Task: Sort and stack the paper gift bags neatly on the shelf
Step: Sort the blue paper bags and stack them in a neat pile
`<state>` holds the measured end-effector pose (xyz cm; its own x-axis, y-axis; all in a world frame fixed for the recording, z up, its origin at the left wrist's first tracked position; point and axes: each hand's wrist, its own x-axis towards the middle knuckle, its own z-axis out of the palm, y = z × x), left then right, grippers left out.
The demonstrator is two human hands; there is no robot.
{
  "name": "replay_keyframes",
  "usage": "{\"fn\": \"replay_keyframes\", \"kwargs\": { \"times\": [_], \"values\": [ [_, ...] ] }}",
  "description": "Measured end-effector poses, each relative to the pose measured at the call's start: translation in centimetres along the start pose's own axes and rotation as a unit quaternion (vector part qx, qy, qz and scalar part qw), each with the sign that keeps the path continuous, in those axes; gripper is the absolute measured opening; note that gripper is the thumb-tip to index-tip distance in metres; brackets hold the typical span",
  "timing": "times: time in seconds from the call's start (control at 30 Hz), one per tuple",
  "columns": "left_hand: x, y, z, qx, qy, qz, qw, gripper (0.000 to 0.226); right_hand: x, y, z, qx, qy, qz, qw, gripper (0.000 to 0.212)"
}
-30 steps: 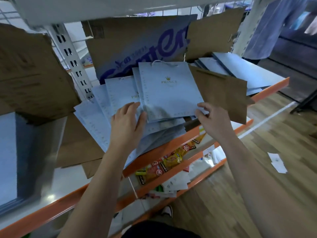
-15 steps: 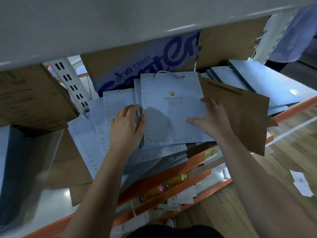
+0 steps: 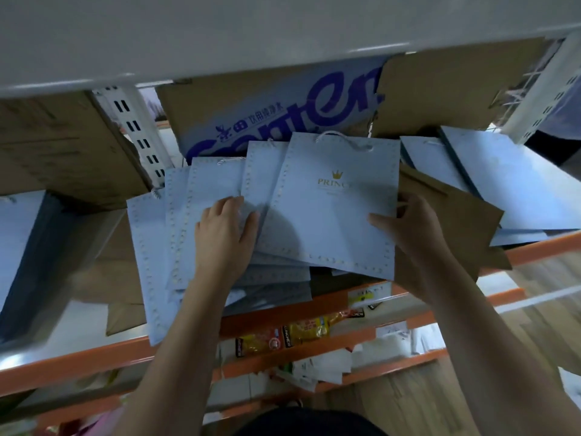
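Pale blue paper gift bags [image 3: 210,180] lie flat and fanned out on the orange-edged metal shelf [image 3: 270,319], rope handles toward the back; I count at least five in the fan, maybe more buried. The top crown-printed bag [image 3: 330,221] sits between both hands, long axis running front to back, slightly tilted; left hand [image 3: 224,237] is flat, fingers straight, pressing the fan just left of it; right hand [image 3: 408,228] pinches its right edge, thumb on the face, fingers curled at the rim, so that's the nearer one. One brown kraft paper bag [image 3: 456,221] lies just right; a second pile of plain blue bags [image 3: 518,184], at least three, sits further right; guessing next it slides left.
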<state>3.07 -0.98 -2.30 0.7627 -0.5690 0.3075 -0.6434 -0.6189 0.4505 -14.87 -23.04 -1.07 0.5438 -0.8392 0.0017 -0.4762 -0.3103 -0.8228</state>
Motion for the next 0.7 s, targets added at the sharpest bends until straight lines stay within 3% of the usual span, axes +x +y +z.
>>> {"fn": "replay_keyframes", "kwargs": {
  "times": [0.17, 0.33, 0.5, 0.7],
  "values": [
    [0.5, 1.2, 0.5, 0.026, -0.011, -0.090, 0.996, 0.050, 0.2, 1.9, -2.2, -0.036, -0.019, -0.013, 0.999, 0.031],
    [1.2, 1.9, 0.5, -0.073, -0.027, -0.142, 0.987, 0.062, 1.3, 3.9, -1.1, -0.058, -0.033, 0.003, 0.998, 0.054],
    [0.7, 2.3, -0.5, -0.170, -0.021, -0.145, 0.975, 0.027, 1.4, 4.1, -1.1, -0.065, -0.048, -0.020, 0.997, 0.055],
    [-2.1, 2.6, -2.8, -0.198, 0.064, -0.126, 0.970, 0.020, 0.1, 1.0, -0.4, 0.114, -0.075, -0.042, 0.990, 0.050]
  ]
}}
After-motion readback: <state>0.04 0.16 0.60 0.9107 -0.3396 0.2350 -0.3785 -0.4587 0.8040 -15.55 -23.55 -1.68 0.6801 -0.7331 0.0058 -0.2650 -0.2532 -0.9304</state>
